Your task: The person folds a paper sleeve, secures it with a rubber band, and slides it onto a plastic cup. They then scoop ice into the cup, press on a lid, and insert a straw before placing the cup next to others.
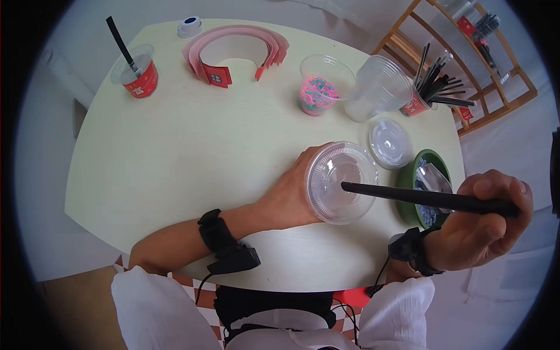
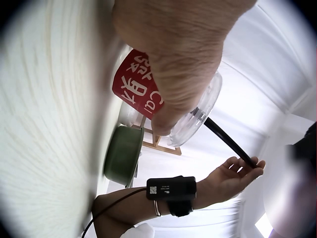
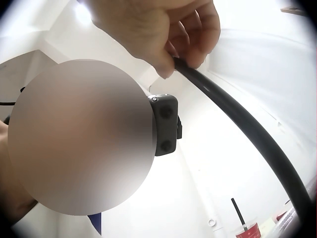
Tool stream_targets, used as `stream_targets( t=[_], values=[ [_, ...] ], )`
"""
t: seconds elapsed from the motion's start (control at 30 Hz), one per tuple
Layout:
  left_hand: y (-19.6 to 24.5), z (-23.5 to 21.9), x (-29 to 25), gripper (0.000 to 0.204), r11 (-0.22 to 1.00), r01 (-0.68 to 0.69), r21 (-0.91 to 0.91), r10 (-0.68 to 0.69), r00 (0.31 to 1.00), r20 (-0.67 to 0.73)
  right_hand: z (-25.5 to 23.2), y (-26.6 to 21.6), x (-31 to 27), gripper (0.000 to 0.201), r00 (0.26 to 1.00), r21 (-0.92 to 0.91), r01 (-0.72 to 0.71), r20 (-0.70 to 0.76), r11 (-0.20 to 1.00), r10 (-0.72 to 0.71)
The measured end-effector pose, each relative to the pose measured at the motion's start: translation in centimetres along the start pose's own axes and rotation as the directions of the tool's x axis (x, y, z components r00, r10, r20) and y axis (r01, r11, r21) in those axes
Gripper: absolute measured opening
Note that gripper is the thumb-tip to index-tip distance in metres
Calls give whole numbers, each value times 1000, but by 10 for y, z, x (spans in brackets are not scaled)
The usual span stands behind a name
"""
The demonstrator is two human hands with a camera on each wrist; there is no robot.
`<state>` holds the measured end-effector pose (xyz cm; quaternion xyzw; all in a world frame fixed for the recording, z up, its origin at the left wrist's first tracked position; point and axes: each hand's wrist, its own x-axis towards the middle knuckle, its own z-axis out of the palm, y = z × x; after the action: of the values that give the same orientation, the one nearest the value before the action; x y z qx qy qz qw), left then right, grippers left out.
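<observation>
My left hand is curled round a clear lidded cup near the table's front edge. In the left wrist view a red label with white print wraps the cup under my left hand. A black straw slants up from the lid's centre, its lower end at the lid. My right hand pinches the straw's upper end; thumb and fingers of the right hand meet on it in the right wrist view. How deep the straw sits is unclear.
At the right are a green bowl with a metal scoop, a lid stack, nested cups and a cup of straws. Behind stand a cup of pink and green bits, red labels, tape and a finished-looking cup.
</observation>
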<state>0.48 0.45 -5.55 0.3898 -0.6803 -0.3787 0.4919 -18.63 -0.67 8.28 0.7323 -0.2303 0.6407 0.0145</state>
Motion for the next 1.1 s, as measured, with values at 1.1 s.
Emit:
stream_targets(
  t=[1.1],
  values=[
    [19,-101,-35,94,886,300,353,-85,855,-512,-82,-7,32,39,168,888,-166,455,430,-874]
  ],
)
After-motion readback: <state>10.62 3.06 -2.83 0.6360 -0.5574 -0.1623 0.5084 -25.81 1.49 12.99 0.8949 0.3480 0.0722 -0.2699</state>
